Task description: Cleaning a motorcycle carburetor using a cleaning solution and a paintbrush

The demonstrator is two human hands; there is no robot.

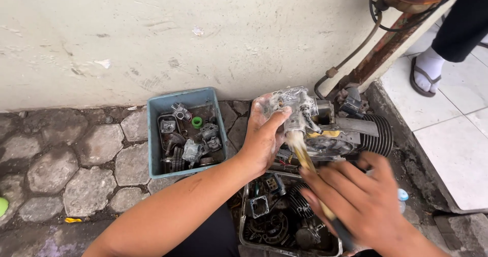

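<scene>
A: Where's the engine part (305,116)?

B: Held up just right of the blue tray (152,135). Left hand (264,137) grips its soapy metal housing, fingers wrapped tight round the near end. It's wet, w/ a finned cylinder sticking out on the side away from the tray.

A: Right hand?

B: Right hand (363,203) is below and right of the tray, fingers closed on a brush (310,168); bristle end touches the part's underside. Motion blur, so exact grip is hard to tell.

A: What's in the tray?

B: Small greasy metal bits, a gear, a green ring (196,122). Tray sits on the floor, back edge against the wall (178,33).

A: Anything else near it?

B: A metal pan (243,211) just right-below the tray, under both hands, full of dark parts & a square gasket.

A: Floor & room?

B: Floor by the tray is grey cobblestone (76,160), damp, grimy. Wall behind is pale, scuffed plaster. Far right of the tray: white tile step (457,150), a rusty post w/ hoses (376,54), and another person's sandalled foot in a white sock (426,70).
</scene>
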